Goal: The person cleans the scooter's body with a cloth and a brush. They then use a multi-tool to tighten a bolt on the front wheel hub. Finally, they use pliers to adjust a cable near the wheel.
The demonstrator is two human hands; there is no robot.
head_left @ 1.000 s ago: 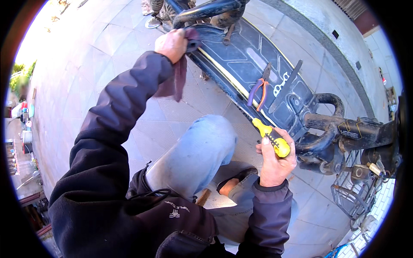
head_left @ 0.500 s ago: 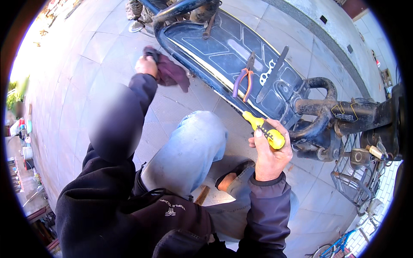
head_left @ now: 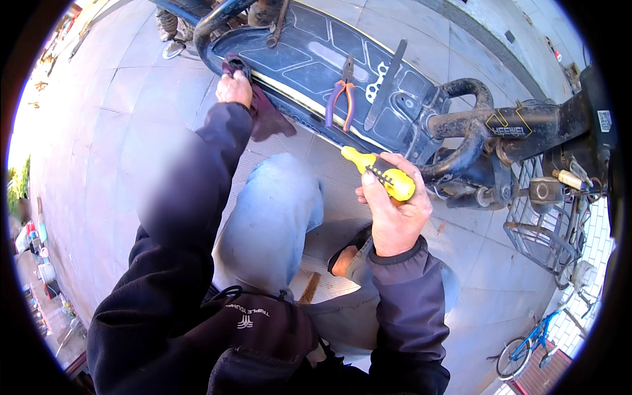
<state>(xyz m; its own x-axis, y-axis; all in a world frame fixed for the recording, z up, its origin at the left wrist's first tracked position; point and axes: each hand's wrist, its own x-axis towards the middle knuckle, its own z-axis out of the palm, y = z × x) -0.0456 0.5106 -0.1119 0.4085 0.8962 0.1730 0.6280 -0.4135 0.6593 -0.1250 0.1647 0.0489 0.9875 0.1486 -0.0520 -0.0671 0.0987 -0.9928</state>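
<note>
My left hand (head_left: 235, 89) is closed around a dark maroon cloth (head_left: 267, 118), pressed against the near edge of the scooter's footboard (head_left: 309, 76) at its left end. Part of the cloth hangs down over the side. In my right hand (head_left: 398, 217) is a screwdriver with a yellow and black handle (head_left: 390, 181), its narrow end pointing up and left at the near rim of the footboard. The screwdriver's shaft is hard to make out. Orange and purple pliers (head_left: 341, 99) lie on the footboard, beside a silver plate with holes (head_left: 376, 82) and a long dark flat bar (head_left: 387, 85).
A rusty rod-like tool (head_left: 279, 25) rests at the footboard's left part. Thick black tubing (head_left: 471, 128) and the steering column (head_left: 546, 122) rise at the right. Beyond stand a metal rack (head_left: 543, 237) and a blue bicycle (head_left: 530, 345). My bent knee (head_left: 270, 210) is below the footboard.
My left hand has brought the cloth from beside the scooter onto the footboard's edge. The view has shifted, so the scooter and tools appear farther left and higher. My right hand keeps the screwdriver.
</note>
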